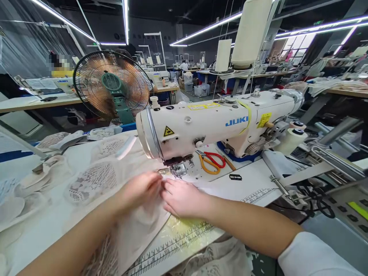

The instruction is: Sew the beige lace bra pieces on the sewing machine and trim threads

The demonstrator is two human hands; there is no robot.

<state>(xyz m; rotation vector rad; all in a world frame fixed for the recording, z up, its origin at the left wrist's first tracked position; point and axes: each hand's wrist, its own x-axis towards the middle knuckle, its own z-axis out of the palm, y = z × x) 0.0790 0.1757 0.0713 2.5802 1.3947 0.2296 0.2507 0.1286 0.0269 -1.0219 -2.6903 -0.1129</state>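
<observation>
Touching the thin, pale beige cloth w/ lace bits (139, 230), the L hand (143, 186) & R hand (182, 197) are side by side just in front of the big white sewing machine w/ blue letters (207, 122), & the cloth lies on the white worktop w/ black ruler marks (255, 174). L fingers are bent but blurry, R fingers curved & close together; can't tell if either pinches cloth. Scissors w/ red & orange handles (204, 155) lie by the machine, near a thin black razor blade (235, 177).
</observation>
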